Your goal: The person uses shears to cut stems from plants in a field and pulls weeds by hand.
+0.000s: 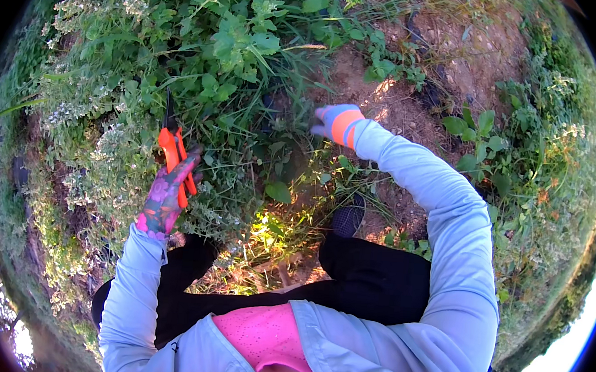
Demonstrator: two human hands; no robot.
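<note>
My left hand (171, 187), in a floral glove, is closed on orange-handled pruning shears (174, 149). Their narrow dark blades point away from me, among leafy green plants. My right hand (328, 122), in a light blue and orange glove, reaches over the edge of the grass (288, 100), near bare soil. It is slightly blurred, and whether its fingers grip any stems cannot be told. Leafy stems (280, 177) stand between the two hands.
Pale-flowered plants (89, 135) crowd the left side. Reddish-brown soil (412, 111) with dark sheeting (431, 91) runs at the upper right, beside more plants (487, 142). My shoe (348, 218) rests on the ground below my right hand.
</note>
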